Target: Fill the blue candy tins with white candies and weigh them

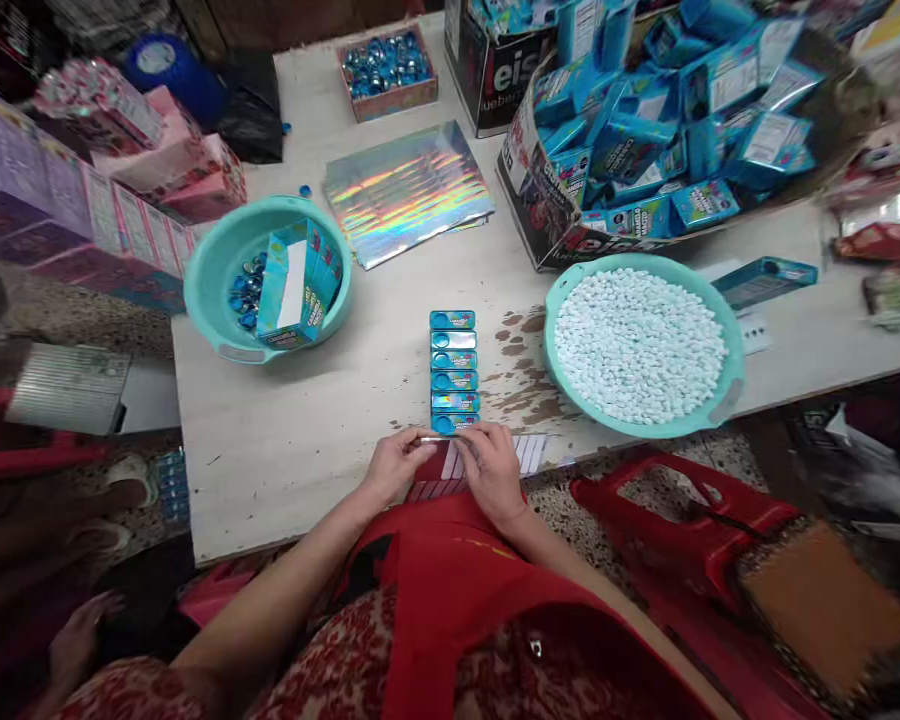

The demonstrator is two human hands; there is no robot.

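My left hand (396,463) and my right hand (493,470) meet at the near edge of the table (285,440). Both pinch a small flat piece that I cannot make out, over a red and white striped sheet (450,468). Just beyond my fingers a row of several small blue candy boxes (453,371) runs away from me. A teal basin of small white candies (640,343) stands to the right of the row.
At the left, a teal basin (217,270) holds a blue carton and blue wrapped pieces. Holographic sheets (407,190) lie in the middle, a tray of blue pieces (387,66) behind. A carton of blue boxes (645,120) fills the far right. Red stool (667,520) at the right.
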